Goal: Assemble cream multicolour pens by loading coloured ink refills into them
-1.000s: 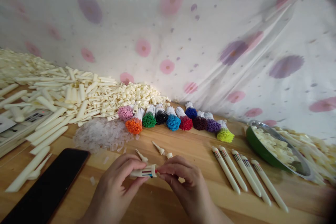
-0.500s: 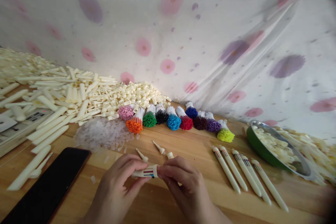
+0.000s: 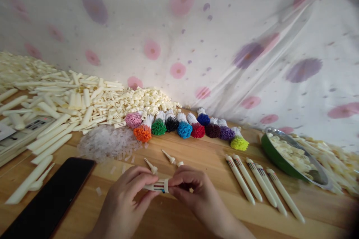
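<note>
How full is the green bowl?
The green bowl is partly full: pale parts cover much of its inside, but one end shows bare.

Both bare hands meet at the lower centre of the frame. The left hand (image 3: 126, 194) angles up and right, thumb below its bent fingers in a pinch. The right hand (image 3: 193, 190) leans up and left, thumb and fingertips together, its forearm running toward the bottom edge.
</note>
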Available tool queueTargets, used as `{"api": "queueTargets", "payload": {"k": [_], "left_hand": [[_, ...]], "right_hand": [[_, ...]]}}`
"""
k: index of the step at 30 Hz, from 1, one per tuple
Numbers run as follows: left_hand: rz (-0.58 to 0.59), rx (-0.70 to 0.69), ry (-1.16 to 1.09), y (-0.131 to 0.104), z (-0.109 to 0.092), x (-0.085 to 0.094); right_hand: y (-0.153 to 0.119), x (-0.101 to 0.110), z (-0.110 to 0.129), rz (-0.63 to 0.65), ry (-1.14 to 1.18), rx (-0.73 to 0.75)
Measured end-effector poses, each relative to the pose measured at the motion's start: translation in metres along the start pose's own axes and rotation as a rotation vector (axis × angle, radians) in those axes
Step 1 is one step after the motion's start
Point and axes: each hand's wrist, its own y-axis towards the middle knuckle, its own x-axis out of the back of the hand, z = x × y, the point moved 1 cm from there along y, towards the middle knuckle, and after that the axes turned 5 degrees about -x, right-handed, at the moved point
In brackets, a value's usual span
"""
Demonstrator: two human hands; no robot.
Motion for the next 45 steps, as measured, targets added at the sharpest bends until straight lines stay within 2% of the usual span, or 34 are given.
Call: {"api": "queueTargets", "payload": {"k": [8,15,18,20,22,23,27,29,31,34,37,40,45], "left_hand": [[-0.014,-0.008,0.035,0.002,0.002,0.003],[-0.011,0.061,-0.030,0.002,0.004,0.003],[-0.026,0.139,-0.086,0.003,0.005,0.003],[-0.044,0.206,-0.141,0.004,0.007,0.002],[-0.059,0.249,-0.178,0.003,0.011,0.001],[-0.059,0.256,-0.178,0.002,0.014,0.001],[-0.032,0.259,-0.136,-0.002,0.026,0.000],[-0.010,0.276,-0.135,-0.003,0.031,-0.001],[0.007,0.313,-0.130,-0.003,0.033,-0.002],[0.028,0.407,-0.126,-0.002,0.033,-0.002],[0.056,0.484,-0.133,-0.001,0.032,-0.003],[0.047,0.505,-0.135,0.000,0.033,-0.001],[0.098,0.535,-0.152,0.001,0.038,0.003]], "right_hand": [[-0.004,0.003,-0.007,0.095,0.328,-0.418],[-0.002,0.011,0.002,0.063,0.203,-0.320],[0.002,0.017,0.003,0.022,0.179,-0.300],[0.008,0.024,-0.001,-0.038,0.084,-0.267],[0.016,0.038,-0.009,-0.169,-0.106,-0.228],[0.021,0.048,-0.014,-0.274,-0.229,-0.207],[0.046,0.106,-0.030,-0.569,-0.420,-0.214],[0.061,0.137,-0.031,-0.673,-0.517,-0.254],[0.078,0.160,-0.028,-0.725,-0.623,-0.308],[0.107,0.177,-0.021,-0.702,-0.761,-0.385],[0.136,0.176,-0.020,-0.635,-0.866,-0.444],[0.160,0.172,-0.022,-0.583,-0.947,-0.501],[0.186,0.178,-0.024,-0.473,-1.035,-0.596]]}}
